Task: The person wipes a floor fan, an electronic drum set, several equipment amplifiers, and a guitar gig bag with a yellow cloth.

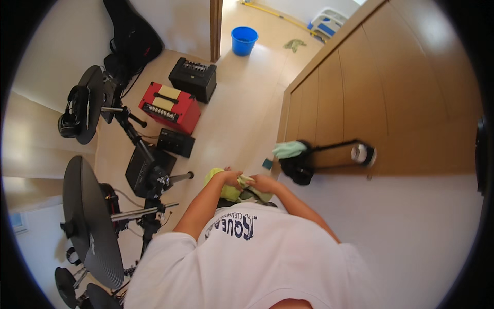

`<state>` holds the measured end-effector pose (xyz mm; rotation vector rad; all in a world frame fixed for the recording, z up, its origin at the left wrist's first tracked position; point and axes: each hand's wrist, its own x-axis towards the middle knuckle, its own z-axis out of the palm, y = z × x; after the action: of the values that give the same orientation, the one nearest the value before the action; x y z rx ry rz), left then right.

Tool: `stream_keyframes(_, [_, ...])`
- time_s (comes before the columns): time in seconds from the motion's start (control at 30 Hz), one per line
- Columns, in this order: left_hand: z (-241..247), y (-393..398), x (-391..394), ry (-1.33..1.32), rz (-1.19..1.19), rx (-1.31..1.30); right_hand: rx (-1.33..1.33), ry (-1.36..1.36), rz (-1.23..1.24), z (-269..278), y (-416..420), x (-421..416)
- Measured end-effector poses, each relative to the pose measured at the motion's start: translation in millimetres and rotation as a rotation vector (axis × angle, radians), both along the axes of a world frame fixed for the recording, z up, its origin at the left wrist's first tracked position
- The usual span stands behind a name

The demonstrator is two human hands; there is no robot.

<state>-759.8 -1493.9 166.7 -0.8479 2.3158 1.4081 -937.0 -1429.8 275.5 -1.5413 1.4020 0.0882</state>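
Note:
Just in front of the waist of my white shirt, my left hand (pixel 232 180) and my right hand (pixel 263 183) hold a yellow-green cloth (pixel 230 192) between them. The cloth is bunched, and part of it hangs below the fingers. A mint-green cloth (pixel 290 149) lies over a black bag (pixel 297 166) that hangs by its strap from the door handle, to the right of my hands. On the floor between my hands and the door is a small dark-green piece (pixel 267 163).
Electronic drum cymbal pads (pixel 90 222) on a black rack stand at the left. Beyond are a red amplifier (pixel 170 107), a black amplifier (pixel 193 79) and a black guitar bag (pixel 135 42). A wooden door (pixel 355 89) stands at the right. Through the doorway are a blue bucket (pixel 244 41) and a crumpled cloth (pixel 295 45).

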Motion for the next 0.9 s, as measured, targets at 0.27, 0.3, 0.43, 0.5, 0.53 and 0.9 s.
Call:
stream_keyframes(0.27, [-7.6,-90.9,-42.9,-0.291,-0.043,0.152,0.034,0.077,-0.081,-22.7,-87.0,-30.6])
stream_keyframes(0.3, [-7.2,-97.6,-42.6,-0.311,-0.1,0.118,0.041,-0.052,-0.126,-31.5,-99.7,-45.5])
stream_keyframes(0.43, [28.6,-148.1,-47.9,-0.396,-0.167,0.05,-0.008,-0.076,-0.446,-24.0,-149.3,-116.3])
stream_keyframes(0.5, [25.6,-170.3,-40.4,-0.324,0.006,0.025,-0.051,-0.188,-0.592,-13.5,-169.2,-151.1])
stream_keyframes(0.53, [30.1,-185.9,-45.2,-0.271,0.09,0.045,-0.077,-0.283,-0.67,-20.2,-172.6,-174.1])
stream_keyframes(0.9, [145.2,-345.4,-108.7,0.228,0.869,-0.16,-0.2,-0.166,-1.187,-126.5,-313.0,-287.6])
